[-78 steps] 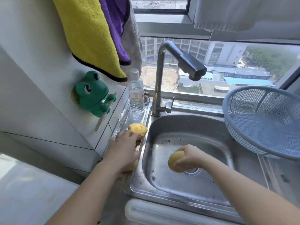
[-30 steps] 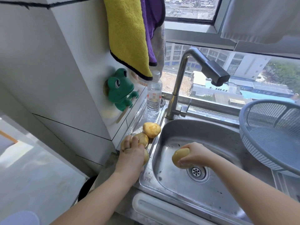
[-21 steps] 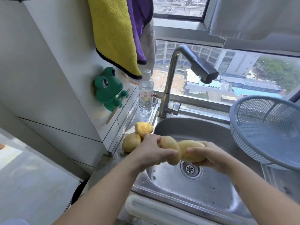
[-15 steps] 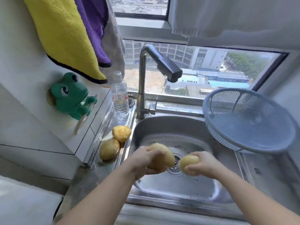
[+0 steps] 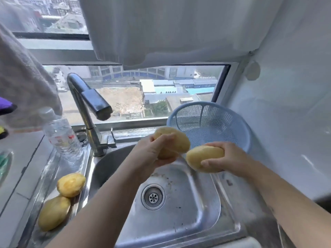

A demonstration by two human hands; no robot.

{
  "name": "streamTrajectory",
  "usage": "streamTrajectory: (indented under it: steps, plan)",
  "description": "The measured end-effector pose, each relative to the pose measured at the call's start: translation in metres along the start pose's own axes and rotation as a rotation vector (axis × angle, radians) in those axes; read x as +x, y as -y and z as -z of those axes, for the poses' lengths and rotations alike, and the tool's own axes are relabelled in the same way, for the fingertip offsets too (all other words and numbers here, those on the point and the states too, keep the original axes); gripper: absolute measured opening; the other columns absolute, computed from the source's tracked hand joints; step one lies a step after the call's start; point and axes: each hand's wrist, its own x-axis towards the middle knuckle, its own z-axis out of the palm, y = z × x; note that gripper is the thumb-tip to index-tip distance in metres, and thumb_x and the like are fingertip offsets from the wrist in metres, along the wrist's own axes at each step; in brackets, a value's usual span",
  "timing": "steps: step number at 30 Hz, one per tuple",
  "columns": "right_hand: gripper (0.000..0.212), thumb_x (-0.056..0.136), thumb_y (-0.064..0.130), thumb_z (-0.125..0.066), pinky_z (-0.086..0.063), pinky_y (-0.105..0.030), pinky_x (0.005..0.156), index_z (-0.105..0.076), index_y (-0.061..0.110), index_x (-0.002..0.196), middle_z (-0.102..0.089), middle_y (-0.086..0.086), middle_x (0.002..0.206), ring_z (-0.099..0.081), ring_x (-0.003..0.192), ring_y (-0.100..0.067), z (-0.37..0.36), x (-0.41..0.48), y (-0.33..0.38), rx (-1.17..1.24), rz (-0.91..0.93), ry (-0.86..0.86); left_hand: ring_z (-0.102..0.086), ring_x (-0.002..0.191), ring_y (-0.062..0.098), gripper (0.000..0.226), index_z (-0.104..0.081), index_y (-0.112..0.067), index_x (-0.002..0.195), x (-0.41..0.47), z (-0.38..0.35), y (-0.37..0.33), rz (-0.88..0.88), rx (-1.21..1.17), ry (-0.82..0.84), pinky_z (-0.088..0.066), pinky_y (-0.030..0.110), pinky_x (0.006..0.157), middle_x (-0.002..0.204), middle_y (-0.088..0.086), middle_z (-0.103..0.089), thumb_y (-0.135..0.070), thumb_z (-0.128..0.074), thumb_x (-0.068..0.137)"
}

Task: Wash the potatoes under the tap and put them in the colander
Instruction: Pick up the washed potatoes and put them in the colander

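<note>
Sink under window: we faced one sink, one tap, one colander at its right rear.
Potatoes: four.
Held pair: our left hand gripped the rear potato, our right hand the front potato, over the basin; long axes roughly left-right.
Ledge pair: two ledge potatoes touched, left of basin.
Room: colander rim sat just behind our knuckles, mouth facing us.

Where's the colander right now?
Head view: the colander sits at the right rear of the sink, under the window, just behind the potato held by the right hand.
</note>
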Motion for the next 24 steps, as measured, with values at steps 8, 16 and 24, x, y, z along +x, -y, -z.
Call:
streamTrajectory:
  steps: [8,16,24]
  plan:
    - [0.055,0.069,0.014,-0.078,-0.045,-0.019,0.066,-0.062,0.016,0.121,-0.064,-0.001,0.099,-0.059,0.087,-0.015,0.054,0.071,-0.026,-0.215,-0.011,-0.219,-0.066,0.077,0.025,0.011,-0.058,-0.013,0.09,0.098,-0.076,-0.007,0.112,0.023,0.06,-0.058,0.043,0.077,0.087,0.01,-0.065,-0.021,-0.066,0.087]
    - [0.064,0.081,0.026,-0.067,-0.044,-0.035,0.098,-0.043,0.027,0.14,-0.042,-0.003,0.139,-0.052,0.119,-0.023,0.061,0.142,-0.078,-0.558,-0.093,-0.188,-0.06,0.084,0.029,0.022,-0.059,-0.008,0.086,0.182,-0.105,0.021,0.357,-0.116,-0.091,-0.052,0.05,0.088,0.089,0.014,-0.065,-0.029,-0.062,0.09]
    - [0.073,0.091,0.026,-0.057,-0.032,-0.045,0.111,-0.014,0.029,0.15,-0.011,-0.005,0.159,-0.022,0.143,-0.029,0.053,0.157,-0.094,-0.906,-0.006,0.003,-0.053,0.106,0.036,0.052,-0.045,-0.007,0.113,0.226,-0.119,0.044,0.563,-0.34,-0.218,-0.054,0.048,0.082,0.103,0.018,-0.048,-0.042,-0.069,0.083]
